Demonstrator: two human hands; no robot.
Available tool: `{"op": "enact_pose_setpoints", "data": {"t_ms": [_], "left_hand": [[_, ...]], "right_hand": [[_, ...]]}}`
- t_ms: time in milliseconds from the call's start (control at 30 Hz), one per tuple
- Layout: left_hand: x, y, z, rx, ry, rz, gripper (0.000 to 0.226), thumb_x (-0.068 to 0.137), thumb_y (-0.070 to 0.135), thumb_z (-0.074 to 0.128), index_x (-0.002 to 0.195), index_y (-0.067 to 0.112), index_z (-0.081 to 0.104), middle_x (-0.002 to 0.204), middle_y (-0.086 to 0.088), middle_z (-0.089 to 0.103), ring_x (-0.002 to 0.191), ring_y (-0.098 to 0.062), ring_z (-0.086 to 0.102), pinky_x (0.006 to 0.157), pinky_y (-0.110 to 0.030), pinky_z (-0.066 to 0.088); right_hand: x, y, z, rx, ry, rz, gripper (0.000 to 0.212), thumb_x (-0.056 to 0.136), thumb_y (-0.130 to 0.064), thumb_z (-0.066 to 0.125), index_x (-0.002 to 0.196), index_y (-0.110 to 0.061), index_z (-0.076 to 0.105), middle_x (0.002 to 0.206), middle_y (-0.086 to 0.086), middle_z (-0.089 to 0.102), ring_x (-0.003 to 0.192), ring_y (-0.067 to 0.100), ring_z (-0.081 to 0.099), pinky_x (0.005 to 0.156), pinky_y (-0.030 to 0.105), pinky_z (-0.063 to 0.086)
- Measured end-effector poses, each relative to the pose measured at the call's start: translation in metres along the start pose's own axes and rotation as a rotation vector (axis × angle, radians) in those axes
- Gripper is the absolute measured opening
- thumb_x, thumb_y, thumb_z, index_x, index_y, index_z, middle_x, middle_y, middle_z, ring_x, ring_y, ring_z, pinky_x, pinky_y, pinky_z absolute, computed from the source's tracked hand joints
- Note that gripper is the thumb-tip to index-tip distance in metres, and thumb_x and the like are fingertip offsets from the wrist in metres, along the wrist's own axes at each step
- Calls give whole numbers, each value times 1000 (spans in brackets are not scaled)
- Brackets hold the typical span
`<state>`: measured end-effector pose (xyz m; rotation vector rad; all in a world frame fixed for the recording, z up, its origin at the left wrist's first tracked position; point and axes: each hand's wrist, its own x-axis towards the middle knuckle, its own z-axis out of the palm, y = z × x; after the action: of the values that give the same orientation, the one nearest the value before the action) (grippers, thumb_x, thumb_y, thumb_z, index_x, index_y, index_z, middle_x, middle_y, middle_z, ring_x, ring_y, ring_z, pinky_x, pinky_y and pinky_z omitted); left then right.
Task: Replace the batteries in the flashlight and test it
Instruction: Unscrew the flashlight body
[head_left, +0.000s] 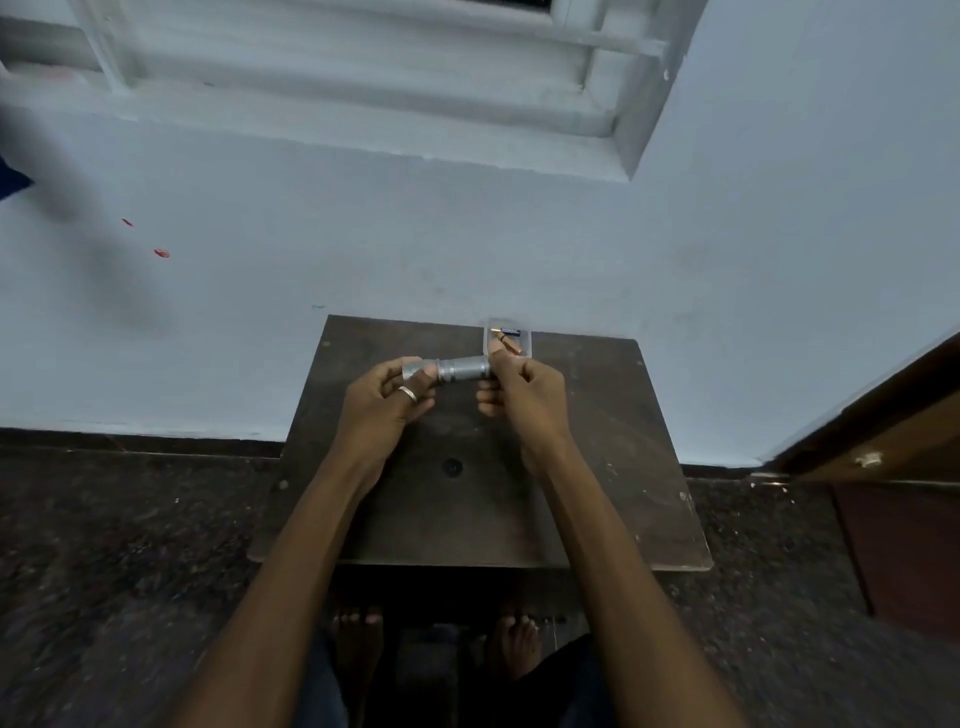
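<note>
Silver flashlight (457, 369) pinched between left hand (387, 397) and right hand (524, 395) fingertips; battery box (508, 340) just beyond right fingers.

1. Both bare forearms rise from the bottom of the frame and converge toward its centre.
2. The left hand (384, 389), a ring on one finger, curls closed with fingertips pinched.
3. The right hand (519, 392) sits centre-right, fingers seemingly pinched, palm turned away.
</note>
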<state>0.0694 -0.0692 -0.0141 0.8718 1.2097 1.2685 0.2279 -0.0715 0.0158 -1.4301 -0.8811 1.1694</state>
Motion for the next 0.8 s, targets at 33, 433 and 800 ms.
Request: {"op": "enact_pose_setpoints", "data": {"t_ms": [33,433,800], "left_hand": [[0,-2,0,-7,7,-3,27,90,19,71,114,8,68,96,0,75,92,-12,71,79,-23,58],[16,-2,7,94,25,-8,28,89,31,71,103,7,71,82,1,69,67,-4,64,67,-18,56],[15,7,3,9,75,-110,24,89,32,72,89,8,75,84,-7,73,79,-14,71,67,-17,57]], "right_hand": [[1,1,-1,-32,2,-11,34,99,-33,63,80,-5,69,70,10,67,57,12,62,54,21,55],[12,29,-9,-179,54,-79,35,98,-43,59,81,-13,68,70,2,62,65,13,53,60,33,46],[15,22,-15,-111,-119,-185,7,98,-21,65,97,-18,71,81,-2,67,78,12,60,77,34,53]]}}
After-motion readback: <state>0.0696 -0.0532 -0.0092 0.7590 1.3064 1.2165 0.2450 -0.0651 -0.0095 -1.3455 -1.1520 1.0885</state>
